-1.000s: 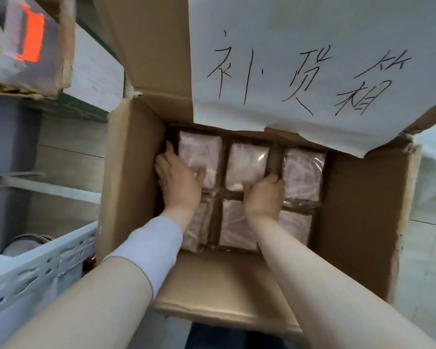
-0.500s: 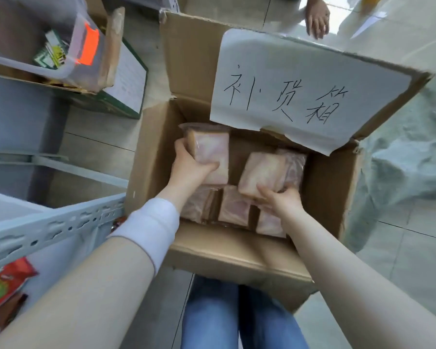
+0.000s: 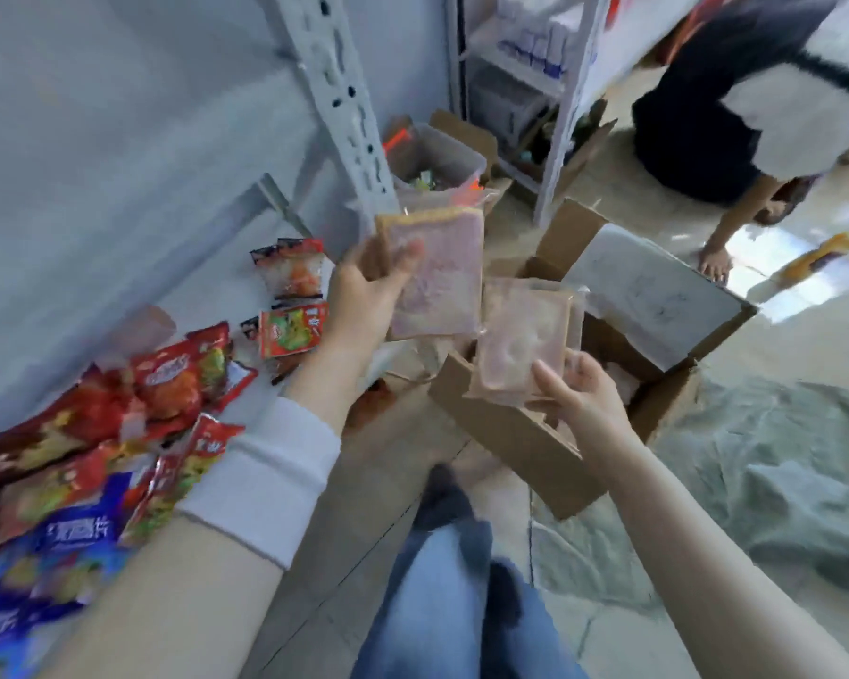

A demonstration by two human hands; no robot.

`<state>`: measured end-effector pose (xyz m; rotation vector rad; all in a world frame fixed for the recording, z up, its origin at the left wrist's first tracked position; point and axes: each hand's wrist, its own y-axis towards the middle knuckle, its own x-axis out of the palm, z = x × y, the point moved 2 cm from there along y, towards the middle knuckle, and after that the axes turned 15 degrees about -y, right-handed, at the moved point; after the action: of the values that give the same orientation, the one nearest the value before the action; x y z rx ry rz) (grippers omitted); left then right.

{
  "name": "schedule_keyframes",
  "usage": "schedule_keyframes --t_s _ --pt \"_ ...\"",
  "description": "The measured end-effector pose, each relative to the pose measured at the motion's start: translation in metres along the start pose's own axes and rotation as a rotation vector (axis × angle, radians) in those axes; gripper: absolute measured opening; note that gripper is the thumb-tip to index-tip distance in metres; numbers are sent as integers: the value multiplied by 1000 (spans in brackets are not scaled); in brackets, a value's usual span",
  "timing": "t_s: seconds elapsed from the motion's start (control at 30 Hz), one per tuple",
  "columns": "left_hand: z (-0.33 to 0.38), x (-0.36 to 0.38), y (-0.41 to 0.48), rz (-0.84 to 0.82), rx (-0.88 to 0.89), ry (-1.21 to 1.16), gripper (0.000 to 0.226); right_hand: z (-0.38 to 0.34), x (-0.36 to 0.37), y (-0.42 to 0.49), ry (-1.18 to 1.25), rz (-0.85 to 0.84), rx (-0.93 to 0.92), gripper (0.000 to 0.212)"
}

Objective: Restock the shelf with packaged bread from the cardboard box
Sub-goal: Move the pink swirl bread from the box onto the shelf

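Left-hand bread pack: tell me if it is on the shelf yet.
No, the left hand grips the bread pack in the air, near the shelf upright.

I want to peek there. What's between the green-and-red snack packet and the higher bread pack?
In the head view, the left hand sits between the green-and-red snack packet and the higher bread pack, gripping that pack.

Single view: head-worn wide-angle camera, facing forward and steeply down, frame tilted, edges bowed, blurred. Close range: both forearms enter from bottom edge. Left hand (image 3: 363,296) gripping bread pack (image 3: 437,276) and right hand (image 3: 579,404) pinching second bread pack (image 3: 515,345) sit mid-frame. Cardboard box (image 3: 510,443) directly under right hand, on floor. Snack packets (image 3: 167,384) left of and below left hand; shelf upright (image 3: 339,105) above it. Wearer's jeans (image 3: 442,605) below both hands. Second person (image 3: 707,105) far beyond right hand, upper right corner.
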<state>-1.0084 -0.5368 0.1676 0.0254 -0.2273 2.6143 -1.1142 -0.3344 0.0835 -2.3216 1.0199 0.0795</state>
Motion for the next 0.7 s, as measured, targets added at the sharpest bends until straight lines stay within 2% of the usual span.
schedule_keyframes --t_s 0.13,0.23,0.3,0.43,0.53,0.7 --pt "121 -97 -50 161 279 -66 17 -110 43 -67 28 -154 -264 27" --pt "184 -181 -85 307 397 -136 21 -178 90 -112 -58 -243 -464 24" --pt "205 -240 -104 394 450 -161 19 -211 130 -138 -85 -311 -566 14" --pt "208 -366 -143 625 461 -164 20 -249 233 -183 -118 -481 -601 22" --pt "190 -457 -164 776 402 -179 31 -265 323 -212 -144 -583 -632 16" --pt "164 -572 -154 921 330 -164 24 -288 459 -233 -227 -530 -634 11"
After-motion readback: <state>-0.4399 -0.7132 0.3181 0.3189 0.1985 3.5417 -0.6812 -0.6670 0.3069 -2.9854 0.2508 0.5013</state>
